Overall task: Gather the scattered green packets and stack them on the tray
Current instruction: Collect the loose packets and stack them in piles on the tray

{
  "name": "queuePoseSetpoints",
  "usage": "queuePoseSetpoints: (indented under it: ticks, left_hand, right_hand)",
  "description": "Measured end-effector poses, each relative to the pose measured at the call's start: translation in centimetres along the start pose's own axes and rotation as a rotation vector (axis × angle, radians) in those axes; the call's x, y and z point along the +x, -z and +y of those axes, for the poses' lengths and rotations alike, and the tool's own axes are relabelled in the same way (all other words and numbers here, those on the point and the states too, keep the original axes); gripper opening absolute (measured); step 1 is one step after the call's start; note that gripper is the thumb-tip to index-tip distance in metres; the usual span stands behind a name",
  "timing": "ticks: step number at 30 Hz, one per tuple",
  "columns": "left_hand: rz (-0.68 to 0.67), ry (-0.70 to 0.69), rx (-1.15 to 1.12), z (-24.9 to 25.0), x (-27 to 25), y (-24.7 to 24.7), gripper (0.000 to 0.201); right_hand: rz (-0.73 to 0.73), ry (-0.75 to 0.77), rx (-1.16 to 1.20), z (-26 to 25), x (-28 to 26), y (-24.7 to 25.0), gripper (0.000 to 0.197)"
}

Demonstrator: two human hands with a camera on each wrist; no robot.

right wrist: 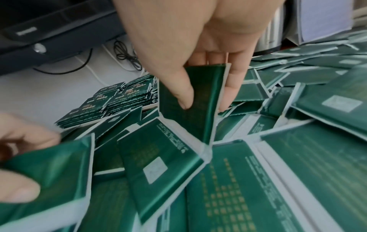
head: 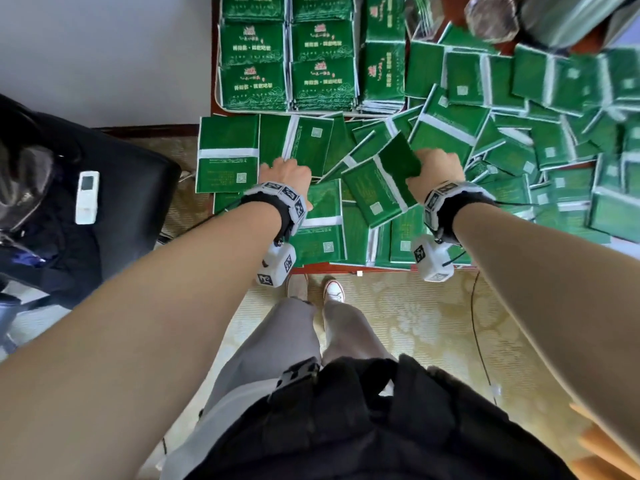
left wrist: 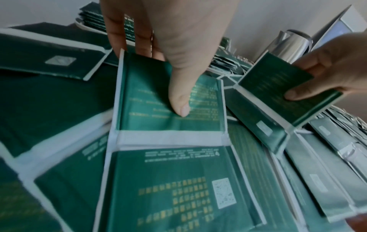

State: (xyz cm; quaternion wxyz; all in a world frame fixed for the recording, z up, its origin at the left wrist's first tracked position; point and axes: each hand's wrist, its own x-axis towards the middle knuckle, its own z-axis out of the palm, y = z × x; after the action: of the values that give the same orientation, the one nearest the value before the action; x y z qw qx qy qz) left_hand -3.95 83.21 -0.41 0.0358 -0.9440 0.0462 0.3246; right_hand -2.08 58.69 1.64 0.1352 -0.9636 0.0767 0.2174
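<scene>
Grip of each hand was clamped on a green packet; gathering was judged under way, with stacking on the tray to follow.

One packet (right wrist: 190, 100) was pinched by the right hand (head: 437, 174) and tilted up above the scattered packets (head: 554, 150) on the tabletop (head: 346, 269); another packet (left wrist: 170, 97) was held by the left hand (head: 287, 174), thumb on top. Squaring up and carrying to the tray (head: 219, 102) at the far edge was judged to be needed next. Neat stacks of packets (head: 289, 53) were already held in the tray.
</scene>
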Motion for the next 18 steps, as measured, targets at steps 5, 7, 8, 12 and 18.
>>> queuePoseSetpoints:
  ticks: [5,7,8,12,18]
  left_hand:
    - [-0.001,0.007,-0.016,-1.0,-0.4,1.5,0.030]
    - [0.036,-0.004,0.001,-0.9,-1.2,1.0,0.023]
    - [0.054,-0.013,0.010,-0.7,-1.6,0.7,0.021]
    - [0.092,-0.092,0.032,0.3,-3.1,-0.2,0.028]
    - [0.228,-0.232,0.032,1.5,-4.9,-4.3,0.067]
  right_hand:
    - [-0.027,0.060,-0.158,-1.1,-1.1,0.5,0.023]
    - [-0.052,0.102,-0.213,-1.9,-1.8,0.4,0.034]
    - [-0.064,0.115,-0.224,-2.3,-2.2,0.1,0.038]
    - [-0.093,0.165,-0.247,-2.8,-3.1,-1.9,0.046]
    - [-0.132,0.214,-0.328,-2.9,-3.3,-6.1,0.088]
